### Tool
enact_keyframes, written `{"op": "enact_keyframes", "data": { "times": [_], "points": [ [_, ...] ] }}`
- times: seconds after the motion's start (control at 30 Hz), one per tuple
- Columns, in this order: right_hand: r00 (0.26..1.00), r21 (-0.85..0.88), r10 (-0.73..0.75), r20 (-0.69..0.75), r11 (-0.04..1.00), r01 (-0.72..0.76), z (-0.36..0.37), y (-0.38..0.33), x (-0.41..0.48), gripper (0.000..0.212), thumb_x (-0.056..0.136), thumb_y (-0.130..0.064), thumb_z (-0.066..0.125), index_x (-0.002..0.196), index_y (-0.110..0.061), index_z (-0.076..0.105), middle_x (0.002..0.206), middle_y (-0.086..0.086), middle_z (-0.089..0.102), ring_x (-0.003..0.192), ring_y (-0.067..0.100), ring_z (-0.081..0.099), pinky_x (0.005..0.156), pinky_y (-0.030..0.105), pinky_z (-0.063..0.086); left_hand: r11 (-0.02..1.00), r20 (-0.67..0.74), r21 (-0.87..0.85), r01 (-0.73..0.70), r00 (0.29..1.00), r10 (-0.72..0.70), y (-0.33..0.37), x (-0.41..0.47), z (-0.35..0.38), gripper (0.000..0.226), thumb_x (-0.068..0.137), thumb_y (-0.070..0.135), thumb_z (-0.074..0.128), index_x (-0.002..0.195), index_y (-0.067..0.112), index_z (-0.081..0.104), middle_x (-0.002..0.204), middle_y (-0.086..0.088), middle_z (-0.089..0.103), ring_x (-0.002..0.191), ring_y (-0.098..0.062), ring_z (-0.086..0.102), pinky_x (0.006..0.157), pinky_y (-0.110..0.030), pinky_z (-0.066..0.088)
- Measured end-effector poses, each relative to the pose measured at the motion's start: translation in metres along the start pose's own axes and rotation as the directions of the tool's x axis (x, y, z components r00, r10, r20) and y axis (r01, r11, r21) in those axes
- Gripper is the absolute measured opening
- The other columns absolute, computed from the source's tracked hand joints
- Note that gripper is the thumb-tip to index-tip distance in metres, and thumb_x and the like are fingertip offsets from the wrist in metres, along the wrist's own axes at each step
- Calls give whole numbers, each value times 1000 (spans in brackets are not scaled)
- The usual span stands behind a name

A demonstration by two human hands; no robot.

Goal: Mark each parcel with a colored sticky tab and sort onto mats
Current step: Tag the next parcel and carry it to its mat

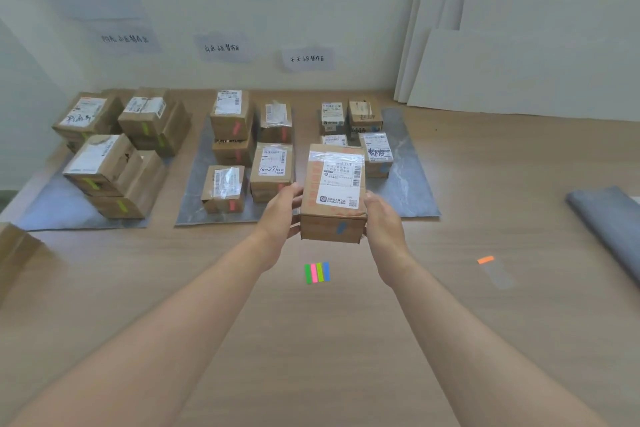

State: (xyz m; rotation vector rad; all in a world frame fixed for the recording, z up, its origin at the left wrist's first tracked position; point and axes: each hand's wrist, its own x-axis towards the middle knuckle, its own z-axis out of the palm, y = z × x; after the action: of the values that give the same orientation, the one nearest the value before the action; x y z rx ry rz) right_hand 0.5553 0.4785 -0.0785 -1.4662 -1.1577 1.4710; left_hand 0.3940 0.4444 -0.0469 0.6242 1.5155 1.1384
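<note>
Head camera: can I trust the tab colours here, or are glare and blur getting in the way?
Head view: light is soft and even, with only a faint shadow below the held parcel; its blue tab and the tab strip read clearly. Also in the head view: mild glare on the taped label, wall signs soft, wide-angle stretch at the edges.

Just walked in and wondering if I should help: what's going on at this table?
A person holds a cardboard parcel between the left hand and right hand, above the table. It already carries a blue tab on its front. Behind it, sorted parcels sit on three grey mats: green tabs on the left mat, pink on the middle mat, blue on the right mat. A strip of spare tabs lies on the table.
</note>
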Motion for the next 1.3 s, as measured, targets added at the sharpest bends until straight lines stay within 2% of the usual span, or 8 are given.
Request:
{"op": "enact_keyframes", "data": {
  "times": [0.2, 0.43, 0.6, 0.77, 0.97, 1.07, 1.2, 1.3],
  "points": [
    [998, -41, -14, -57, 999, 12, 8, -18, 68, 40, 95, -44, 43, 127, -38, 66, 122, -9, 71, 111, 6, 65, 92, 29, 51, 999, 8, -21, -41, 999, 41, 16, 75, 20, 32, 104, 37, 40, 91, 29, 69, 82, 9, 74, 82, -12, 64, 81, -26, 50],
    [999, -49, -6, -52, 999, 4, 14, -44, 160, 40, 98, -41, 43, 132, -40, 64, 131, -10, 64, 118, 2, 59, 90, 21, 45, 997, -64, -57, -59, 996, 55, 39, 164, 45, 37, 102, 41, 40, 91, 28, 72, 88, 15, 76, 94, -10, 67, 100, -33, 48],
    [1000, -1, 2, -2, 1000, -2, 21, -56, 246, 32, 105, -33, 40, 119, -42, 67, 109, -21, 72, 97, -9, 64, 74, 12, 45, 983, -132, -151, -101, 988, 81, 55, 235, 67, 40, 104, 32, 34, 86, 31, 70, 77, 17, 75, 76, 0, 69, 61, -13, 52],
    [1000, 39, -4, -25, 999, 5, 41, -52, 329, 59, 85, -54, 43, 139, -37, 56, 132, -12, 66, 123, 12, 60, 107, 41, 47, 976, -225, -162, -146, 968, 108, 68, 315, 85, 42, 102, 38, 33, 90, 29, 72, 92, 7, 77, 83, -5, 70, 75, -22, 55],
    [1000, 136, 11, -20, 991, -8, 56, -45, 408, 38, 98, -44, 43, 114, -26, 72, 108, -4, 77, 108, 20, 70, 99, 43, 55, 962, -178, -220, -158, 977, 120, 72, 394, 88, 46, 107, 31, 29, 84, 24, 68, 69, 11, 74, 58, 3, 66, 50, -12, 48],
    [1000, 212, 18, -20, 977, -14, 59, -34, 429, 36, 100, -45, 46, 107, -26, 75, 104, -4, 78, 105, 18, 72, 101, 45, 55, 960, -154, -226, -166, 979, 133, 64, 414, 86, 43, 107, 30, 29, 86, 26, 66, 68, 16, 73, 61, 6, 67, 52, -10, 48],
    [998, 232, -41, -48, 971, 51, 57, -23, 447, 32, 105, -36, 42, 108, -28, 72, 99, -15, 78, 93, 0, 72, 81, 19, 54, 960, -91, -211, -185, 981, 169, 55, 425, 80, 42, 108, 32, 23, 91, 32, 61, 68, 26, 70, 66, 15, 64, 57, -5, 46],
    [996, 284, -26, -82, 958, 48, 54, -18, 443, 30, 105, -35, 42, 120, -26, 66, 113, -17, 74, 101, -5, 68, 87, 12, 50, 966, -106, -188, -178, 981, 160, 46, 427, 72, 35, 107, 40, 25, 108, 38, 61, 87, 31, 70, 84, 20, 60, 78, -9, 45]
  ]
}}
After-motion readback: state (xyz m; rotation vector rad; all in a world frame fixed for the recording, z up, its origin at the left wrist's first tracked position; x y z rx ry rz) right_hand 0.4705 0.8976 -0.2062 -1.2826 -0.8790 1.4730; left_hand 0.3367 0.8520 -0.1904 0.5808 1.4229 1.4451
